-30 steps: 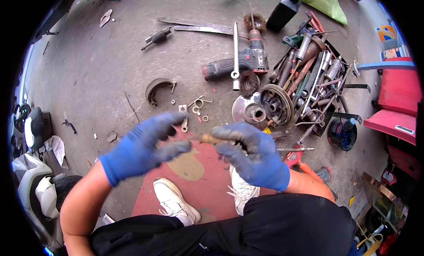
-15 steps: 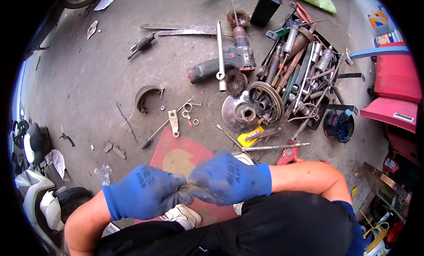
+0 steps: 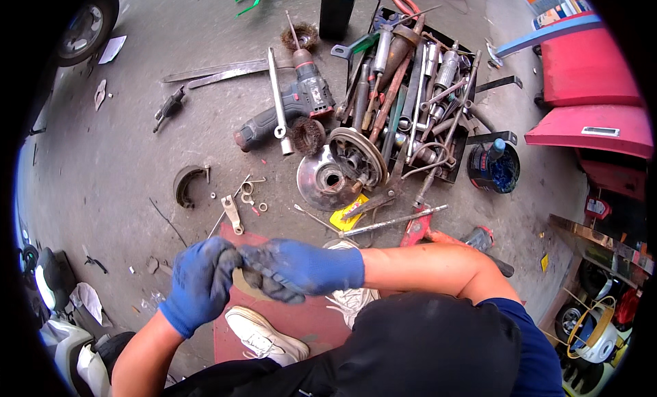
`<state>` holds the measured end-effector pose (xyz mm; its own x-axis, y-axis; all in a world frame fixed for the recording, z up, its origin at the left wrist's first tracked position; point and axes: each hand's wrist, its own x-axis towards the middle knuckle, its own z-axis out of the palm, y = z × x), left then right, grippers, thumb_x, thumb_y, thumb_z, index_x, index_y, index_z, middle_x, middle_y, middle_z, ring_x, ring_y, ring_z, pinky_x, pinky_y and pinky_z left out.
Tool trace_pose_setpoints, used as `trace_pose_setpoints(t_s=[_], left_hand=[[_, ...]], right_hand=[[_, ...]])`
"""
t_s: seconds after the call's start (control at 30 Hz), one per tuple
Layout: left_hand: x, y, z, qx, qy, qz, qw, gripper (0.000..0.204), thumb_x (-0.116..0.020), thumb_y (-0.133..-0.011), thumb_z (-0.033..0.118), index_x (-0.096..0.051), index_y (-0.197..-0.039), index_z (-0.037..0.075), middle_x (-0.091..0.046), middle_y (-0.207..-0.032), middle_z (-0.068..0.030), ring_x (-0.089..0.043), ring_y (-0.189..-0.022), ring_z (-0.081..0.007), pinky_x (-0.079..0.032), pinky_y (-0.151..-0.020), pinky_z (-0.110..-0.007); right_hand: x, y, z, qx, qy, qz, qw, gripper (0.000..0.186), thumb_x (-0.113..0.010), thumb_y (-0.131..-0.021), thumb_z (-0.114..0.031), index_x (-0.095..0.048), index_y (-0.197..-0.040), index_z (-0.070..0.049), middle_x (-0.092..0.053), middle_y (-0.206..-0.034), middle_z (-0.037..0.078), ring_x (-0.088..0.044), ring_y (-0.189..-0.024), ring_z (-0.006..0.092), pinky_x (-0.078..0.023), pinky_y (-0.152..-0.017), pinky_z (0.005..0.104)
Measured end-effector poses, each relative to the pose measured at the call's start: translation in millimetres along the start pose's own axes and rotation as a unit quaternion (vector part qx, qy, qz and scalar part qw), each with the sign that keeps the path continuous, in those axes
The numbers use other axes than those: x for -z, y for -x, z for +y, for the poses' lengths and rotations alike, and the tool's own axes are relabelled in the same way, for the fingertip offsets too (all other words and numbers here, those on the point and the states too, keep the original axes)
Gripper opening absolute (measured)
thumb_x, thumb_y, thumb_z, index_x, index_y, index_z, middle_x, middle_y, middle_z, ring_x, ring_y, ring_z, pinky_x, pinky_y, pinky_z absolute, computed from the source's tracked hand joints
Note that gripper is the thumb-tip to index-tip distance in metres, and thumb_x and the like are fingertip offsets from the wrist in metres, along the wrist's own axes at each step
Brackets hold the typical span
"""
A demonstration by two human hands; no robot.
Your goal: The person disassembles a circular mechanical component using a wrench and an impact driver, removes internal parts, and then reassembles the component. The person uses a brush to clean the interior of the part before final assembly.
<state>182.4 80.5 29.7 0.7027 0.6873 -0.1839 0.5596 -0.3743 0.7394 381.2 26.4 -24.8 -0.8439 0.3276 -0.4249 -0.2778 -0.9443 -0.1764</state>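
Both my hands wear blue work gloves with darkened palms and fingers, and they meet low in front of me over a red mat (image 3: 229, 328). My left hand (image 3: 202, 277) is closed, its fingertips against the other hand. Curled fingers of my right hand (image 3: 301, 267) press toward the left thumb. Whatever lies between them is hidden by the gloves. Just beyond the hands lie a small metal lever arm (image 3: 232, 214), several rings (image 3: 247, 189) and a curved brake shoe (image 3: 182, 186) on the concrete floor.
A cordless drill (image 3: 274, 116) with wire brushes lies ahead, a socket wrench (image 3: 277, 96) across it. Right of it sits a heaped tool tray (image 3: 455, 157), with a round metal hub (image 3: 357, 157) at its near edge. A grease tub (image 3: 493, 168) and red cabinet (image 3: 588, 130) stand further right.
My joined hands have moved left and slightly up, and the left hand has turned more upright. The view has shifted, so the floor items appear further left.
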Motion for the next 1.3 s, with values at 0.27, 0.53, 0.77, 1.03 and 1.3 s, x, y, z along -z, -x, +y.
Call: trace_pose_setpoints(t_s=[0.27,0.53,0.77,1.03,1.3], left_hand=[[-7,-8,-14,0.245,0.193,-0.088,0.946,0.038,-0.048,-0.103,0.032,-0.060,-0.086,-0.001,-0.051,-0.067,-0.0087,-0.044,-0.062,-0.0161,-0.042,-0.060,-0.033],[5,6,20,-0.060,-0.021,-0.079,0.995,0.012,-0.063,-0.087,0.016,-0.059,-0.088,0.005,-0.052,-0.070,-0.0120,-0.054,-0.064,-0.0338,-0.042,-0.058,-0.041],[-14,-6,5,0.023,-0.096,-0.019,0.995,0.011,-0.059,-0.092,0.017,-0.062,-0.090,0.007,-0.057,-0.070,-0.0119,-0.059,-0.068,-0.0336,-0.045,-0.063,-0.045],[-40,-30,-1,0.100,0.006,-0.029,0.995,0.019,-0.053,-0.095,0.019,-0.064,-0.093,0.004,-0.062,-0.077,-0.0156,-0.063,-0.071,-0.0351,-0.050,-0.065,-0.041],[-12,-24,18,-0.163,-0.087,0.010,0.983,0.012,-0.060,-0.091,0.020,-0.061,-0.089,0.008,-0.056,-0.072,-0.0119,-0.058,-0.065,-0.0343,-0.046,-0.059,-0.044]], right_hand=[[3,-15,15,0.350,0.814,0.269,0.378,0.022,-0.057,-0.089,-0.021,-0.052,-0.094,-0.001,-0.057,-0.080,0.015,-0.061,-0.068,0.0314,-0.048,-0.060,0.0436],[4,11,6,0.015,0.143,-0.182,0.973,0.029,-0.049,-0.102,-0.028,-0.049,-0.083,-0.006,-0.049,-0.058,0.001,-0.053,-0.045,0.0114,-0.043,-0.045,0.0306],[23,6,-11,0.336,0.618,0.067,0.707,0.026,-0.051,-0.098,-0.028,-0.058,-0.085,-0.007,-0.063,-0.069,0.012,-0.067,-0.062,0.0209,-0.048,-0.053,0.0346],[36,2,7,0.281,0.749,0.160,0.578,0.016,-0.053,-0.088,-0.019,-0.060,-0.089,-0.004,-0.065,-0.074,0.011,-0.066,-0.072,0.0351,-0.052,-0.062,0.0400],[56,11,-1,0.314,0.438,-0.183,0.823,0.017,-0.058,-0.088,-0.021,-0.061,-0.084,-0.005,-0.062,-0.083,0.013,-0.059,-0.073,0.0312,-0.048,-0.071,0.0418]])
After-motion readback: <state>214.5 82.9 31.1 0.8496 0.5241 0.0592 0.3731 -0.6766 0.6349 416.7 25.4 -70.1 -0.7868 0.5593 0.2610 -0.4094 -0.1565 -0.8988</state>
